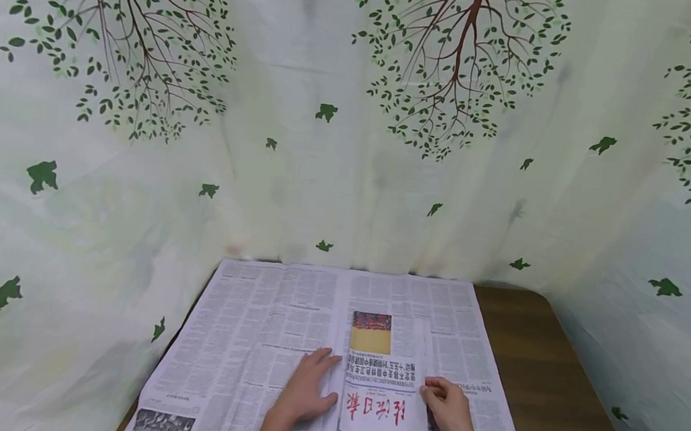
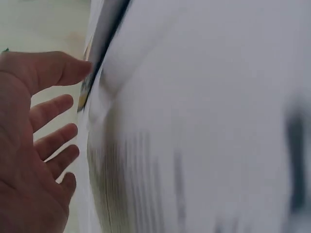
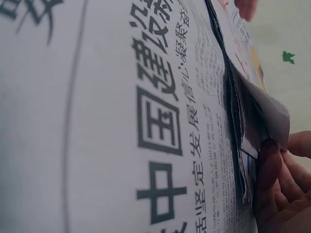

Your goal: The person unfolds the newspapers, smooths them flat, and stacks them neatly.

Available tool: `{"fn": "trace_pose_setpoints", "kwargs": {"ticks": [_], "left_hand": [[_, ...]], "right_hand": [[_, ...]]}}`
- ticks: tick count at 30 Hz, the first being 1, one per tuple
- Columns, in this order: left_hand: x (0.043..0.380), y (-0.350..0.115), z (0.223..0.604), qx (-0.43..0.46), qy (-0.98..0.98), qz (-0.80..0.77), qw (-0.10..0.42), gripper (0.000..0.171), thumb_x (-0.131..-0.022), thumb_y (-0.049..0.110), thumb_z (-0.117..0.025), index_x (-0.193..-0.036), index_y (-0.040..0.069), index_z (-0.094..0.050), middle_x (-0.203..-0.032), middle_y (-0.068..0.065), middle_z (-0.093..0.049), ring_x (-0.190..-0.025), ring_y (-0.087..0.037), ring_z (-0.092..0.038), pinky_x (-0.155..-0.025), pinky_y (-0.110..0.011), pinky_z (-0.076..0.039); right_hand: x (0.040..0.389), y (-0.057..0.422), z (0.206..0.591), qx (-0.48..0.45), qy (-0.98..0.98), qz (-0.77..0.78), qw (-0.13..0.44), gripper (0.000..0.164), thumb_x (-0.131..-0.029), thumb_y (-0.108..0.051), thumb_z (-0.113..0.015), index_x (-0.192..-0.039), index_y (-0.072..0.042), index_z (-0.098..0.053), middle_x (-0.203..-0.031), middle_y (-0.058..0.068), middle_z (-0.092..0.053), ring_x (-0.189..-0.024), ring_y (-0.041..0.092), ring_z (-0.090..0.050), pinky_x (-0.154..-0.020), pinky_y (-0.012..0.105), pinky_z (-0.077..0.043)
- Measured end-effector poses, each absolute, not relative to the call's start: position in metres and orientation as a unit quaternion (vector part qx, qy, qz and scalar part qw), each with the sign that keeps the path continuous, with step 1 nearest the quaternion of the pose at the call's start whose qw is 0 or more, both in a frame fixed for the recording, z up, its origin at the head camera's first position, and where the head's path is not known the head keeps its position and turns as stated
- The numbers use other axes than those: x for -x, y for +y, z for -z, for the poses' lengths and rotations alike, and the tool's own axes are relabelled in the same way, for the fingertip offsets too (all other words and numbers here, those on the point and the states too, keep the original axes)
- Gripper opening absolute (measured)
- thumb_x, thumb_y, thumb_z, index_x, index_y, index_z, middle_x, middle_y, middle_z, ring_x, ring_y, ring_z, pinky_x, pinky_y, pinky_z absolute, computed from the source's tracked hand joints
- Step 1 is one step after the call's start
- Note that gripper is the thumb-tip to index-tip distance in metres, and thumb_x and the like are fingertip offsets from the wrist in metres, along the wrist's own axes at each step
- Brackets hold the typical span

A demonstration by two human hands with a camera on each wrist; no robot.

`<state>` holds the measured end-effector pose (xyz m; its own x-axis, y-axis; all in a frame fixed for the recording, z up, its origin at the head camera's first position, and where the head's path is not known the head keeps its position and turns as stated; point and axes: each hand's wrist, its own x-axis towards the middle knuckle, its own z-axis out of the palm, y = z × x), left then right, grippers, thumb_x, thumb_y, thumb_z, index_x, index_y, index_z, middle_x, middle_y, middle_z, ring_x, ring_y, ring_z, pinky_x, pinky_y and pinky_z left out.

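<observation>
A folded newspaper [image 1: 375,417] with a red masthead and a red-and-yellow picture lies on a larger spread newspaper [image 1: 269,331]. At its right edge, my right hand [image 1: 450,410] pinches the paper between thumb and fingers. In the right wrist view a top layer [image 3: 272,104] of the folded newspaper curls up beside that hand [image 3: 286,189], and several layers show along the edge. My left hand [image 1: 307,388] is just left of the folded newspaper, fingers spread and holding nothing. The left wrist view shows its thumb close to the folded edge; contact there cannot be made out.
The spread newspaper covers most of a dark brown wooden table [image 1: 543,373], whose bare strip shows on the right. A pale curtain [image 1: 353,196] printed with trees and green leaves hangs behind and along both sides. A dark photo [image 1: 164,426] is printed at the lower left.
</observation>
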<state>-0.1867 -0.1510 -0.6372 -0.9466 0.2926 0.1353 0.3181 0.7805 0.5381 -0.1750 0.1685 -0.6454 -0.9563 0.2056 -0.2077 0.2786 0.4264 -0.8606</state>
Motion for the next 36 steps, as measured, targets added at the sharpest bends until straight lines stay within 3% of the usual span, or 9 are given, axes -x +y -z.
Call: {"fn": "trace_pose_setpoints", "kwargs": {"ticks": [4, 11, 18, 24, 27, 32, 36], "left_hand": [[0.187, -0.129, 0.635, 0.187, -0.930, 0.317, 0.022, 0.060, -0.082, 0.028, -0.076, -0.139, 0.013, -0.063, -0.147, -0.009, -0.057, -0.138, -0.034, -0.052, -0.115, -0.053, -0.042], [0.186, -0.098, 0.633, 0.241, -0.910, 0.339, -0.008, 0.045, -0.091, 0.024, -0.067, -0.135, 0.016, -0.067, -0.134, 0.000, -0.065, -0.129, -0.023, -0.060, -0.111, -0.043, -0.047], [0.189, -0.077, 0.633, 0.276, -0.884, 0.375, -0.045, 0.035, -0.099, 0.023, -0.059, -0.131, 0.012, -0.070, -0.120, 0.000, -0.072, -0.099, -0.007, -0.064, -0.089, -0.027, -0.054], [0.188, -0.062, 0.634, 0.277, -0.878, 0.386, -0.062, 0.046, -0.109, 0.043, -0.044, -0.134, 0.013, -0.068, -0.122, 0.002, -0.073, -0.107, -0.005, -0.066, -0.092, -0.029, -0.055], [0.188, -0.054, 0.632, 0.256, -0.875, 0.404, -0.075, 0.052, -0.109, 0.052, -0.039, -0.134, 0.017, -0.068, -0.114, 0.007, -0.075, -0.101, -0.002, -0.067, -0.090, -0.029, -0.055], [0.189, -0.043, 0.627, 0.206, -0.876, 0.427, -0.091, 0.057, -0.101, 0.062, -0.051, -0.135, 0.019, -0.067, -0.098, 0.010, -0.076, -0.082, 0.002, -0.065, -0.078, -0.024, -0.054], [0.188, -0.036, 0.623, 0.185, -0.882, 0.425, -0.082, 0.057, -0.090, 0.054, -0.070, -0.132, 0.015, -0.067, -0.098, 0.004, -0.075, -0.076, 0.003, -0.062, -0.072, -0.021, -0.051]], "right_hand": [[0.173, 0.168, 0.645, -0.136, 0.839, 0.526, 0.031, 0.034, -0.096, -0.016, -0.069, -0.123, 0.003, -0.069, -0.098, 0.008, -0.076, -0.078, 0.014, -0.067, -0.062, 0.026, -0.054], [0.168, 0.161, 0.643, -0.120, 0.827, 0.549, 0.019, 0.033, -0.099, -0.016, -0.066, -0.127, 0.003, -0.067, -0.097, 0.008, -0.073, -0.071, 0.013, -0.063, -0.056, 0.028, -0.054], [0.163, 0.153, 0.638, -0.101, 0.817, 0.567, 0.030, 0.039, -0.108, -0.030, -0.053, -0.132, -0.001, -0.064, -0.080, 0.006, -0.065, -0.057, 0.017, -0.058, -0.051, 0.028, -0.050], [0.161, 0.146, 0.643, -0.061, 0.832, 0.551, 0.033, 0.036, -0.106, -0.028, -0.058, -0.133, -0.005, -0.064, -0.103, 0.006, -0.070, -0.073, 0.012, -0.062, -0.058, 0.026, -0.051], [0.160, 0.144, 0.647, -0.023, 0.848, 0.529, 0.014, 0.033, -0.103, -0.027, -0.062, -0.130, -0.008, -0.067, -0.112, 0.006, -0.074, -0.077, 0.008, -0.065, -0.066, 0.024, -0.052], [0.159, 0.142, 0.649, 0.013, 0.878, 0.479, 0.000, 0.031, -0.101, -0.026, -0.066, -0.128, -0.012, -0.069, -0.107, 0.001, -0.077, -0.083, 0.003, -0.067, -0.077, 0.025, -0.053], [0.157, 0.142, 0.646, 0.021, 0.883, 0.468, 0.009, 0.032, -0.098, -0.011, -0.065, -0.129, -0.006, -0.067, -0.102, 0.003, -0.075, -0.085, 0.007, -0.065, -0.074, 0.025, -0.053]]}}
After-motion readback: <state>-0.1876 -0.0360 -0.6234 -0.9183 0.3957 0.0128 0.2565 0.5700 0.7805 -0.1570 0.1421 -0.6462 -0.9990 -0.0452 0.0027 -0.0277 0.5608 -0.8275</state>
